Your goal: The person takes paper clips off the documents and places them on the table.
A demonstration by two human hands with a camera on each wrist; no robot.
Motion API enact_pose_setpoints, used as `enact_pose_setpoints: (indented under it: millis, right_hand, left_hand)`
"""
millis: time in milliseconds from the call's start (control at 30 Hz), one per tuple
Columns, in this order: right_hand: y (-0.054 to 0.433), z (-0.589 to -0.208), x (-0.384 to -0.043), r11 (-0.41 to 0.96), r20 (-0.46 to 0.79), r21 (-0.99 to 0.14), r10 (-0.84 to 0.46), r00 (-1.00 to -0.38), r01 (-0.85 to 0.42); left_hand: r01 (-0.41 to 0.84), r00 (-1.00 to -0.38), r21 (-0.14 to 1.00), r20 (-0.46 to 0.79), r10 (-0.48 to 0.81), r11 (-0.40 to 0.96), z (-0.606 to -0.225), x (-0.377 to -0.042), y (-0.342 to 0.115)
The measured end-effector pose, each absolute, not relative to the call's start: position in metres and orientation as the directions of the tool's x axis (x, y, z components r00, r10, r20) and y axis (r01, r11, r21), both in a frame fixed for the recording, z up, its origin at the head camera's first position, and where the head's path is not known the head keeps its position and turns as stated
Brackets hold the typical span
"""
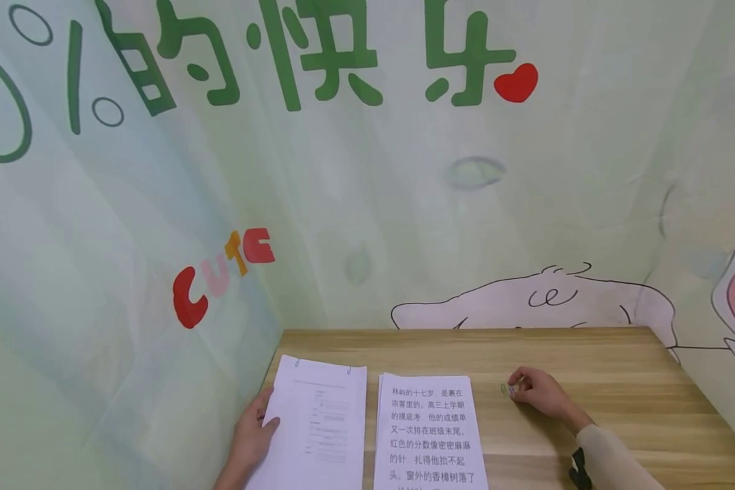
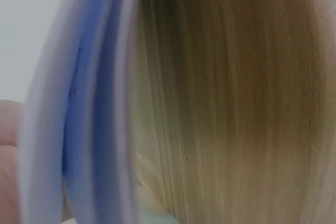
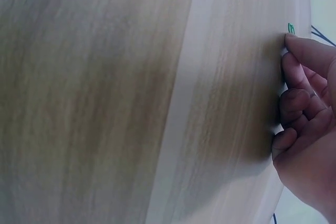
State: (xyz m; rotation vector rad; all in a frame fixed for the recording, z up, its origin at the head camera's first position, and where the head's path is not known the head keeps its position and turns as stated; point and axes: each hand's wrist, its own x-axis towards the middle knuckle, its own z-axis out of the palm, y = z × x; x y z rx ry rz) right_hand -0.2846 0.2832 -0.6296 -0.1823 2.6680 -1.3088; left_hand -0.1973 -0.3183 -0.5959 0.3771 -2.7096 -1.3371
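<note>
white sheets (image 1: 333,425), two paper clips (image 1: 297,363) at their top edge likely keeping pages together, sit at the left of a wooden bench (image 1: 429,347), their left side gripped by the left hand (image 1: 253,433), presumably to steady them. a printed stack (image 1: 429,437) rests just beside, its text upright to the person, apparently for easy reading. farther right, the right hand (image 1: 542,393) holds its fingers narrow, pinching a green clip (image 1: 503,389), a grip suited to so slight a thing.
</note>
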Motion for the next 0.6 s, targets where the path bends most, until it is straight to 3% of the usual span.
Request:
enact_pose_setpoints:
  millis: [600]
  right_hand:
    - [0.281, -0.624, -0.283, 0.630, -0.120, -0.777, -0.160, -0.980, -0.007]
  left_hand:
    - [-0.219, -0.942, 0.883, -0.079, -0.327, 0.415, -0.569, -0.189, -0.326]
